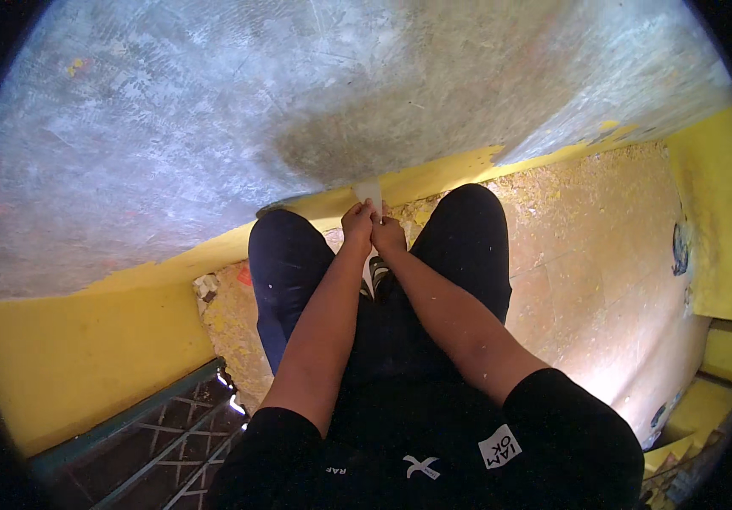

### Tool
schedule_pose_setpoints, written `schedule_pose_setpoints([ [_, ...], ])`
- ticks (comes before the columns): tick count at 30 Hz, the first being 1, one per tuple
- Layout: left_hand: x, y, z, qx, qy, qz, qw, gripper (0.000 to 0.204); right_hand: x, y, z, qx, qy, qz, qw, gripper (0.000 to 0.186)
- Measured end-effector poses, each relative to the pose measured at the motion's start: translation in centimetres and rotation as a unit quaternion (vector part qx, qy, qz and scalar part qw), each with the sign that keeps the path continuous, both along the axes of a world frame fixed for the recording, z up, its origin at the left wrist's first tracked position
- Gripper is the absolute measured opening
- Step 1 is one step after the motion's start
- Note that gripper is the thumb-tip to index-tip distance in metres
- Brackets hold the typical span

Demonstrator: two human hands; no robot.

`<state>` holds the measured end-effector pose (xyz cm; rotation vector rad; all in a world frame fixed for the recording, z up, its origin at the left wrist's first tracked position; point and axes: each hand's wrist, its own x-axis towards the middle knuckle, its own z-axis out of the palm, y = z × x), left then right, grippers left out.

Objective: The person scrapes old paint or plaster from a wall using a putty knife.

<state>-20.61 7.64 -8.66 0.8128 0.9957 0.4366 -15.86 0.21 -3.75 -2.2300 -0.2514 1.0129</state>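
Observation:
Between my knees, my left hand and my right hand are closed close together. Both grip a pale, flat, blade-like strip, whose far end reaches up to the yellow lower band of the wall. Its exact kind cannot be made out, and my fingers hide its near end. Above the yellow band the wall is bare, patchy grey, with my shadow falling across it.
Yellow flakes and dust lie on the tan floor, thickest along the wall's foot. A metal lattice gate stands at lower left, a white lump by the left corner. Another yellow wall bounds the right, with a dark object near its base.

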Motion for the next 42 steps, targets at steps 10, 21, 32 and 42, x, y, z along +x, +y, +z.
schedule_pose_setpoints([
  [10, 3.1, -1.4, 0.2, 0.066, 0.053, 0.118, 0.989, 0.021, 2.0, 0.0, -4.9, 0.050, 0.014, -0.029, 0.998, 0.062],
  [21, 2.6, -1.1, 2.9, 0.120, 0.040, 0.109, 0.986, 0.017, 1.6, 1.3, -6.7, 0.089, -0.012, 0.040, 0.995, 0.064],
  [32, 1.5, -2.0, 6.0, 0.184, -0.001, 0.059, 0.981, 0.034, 1.1, 0.1, -3.8, 0.252, -0.053, 0.028, 0.966, 0.061],
  [42, 1.8, -3.1, 3.5, 0.116, 0.032, -0.004, 0.993, 0.015, 1.4, -0.6, -11.0, 0.178, -0.005, 0.041, 0.983, 0.059],
])
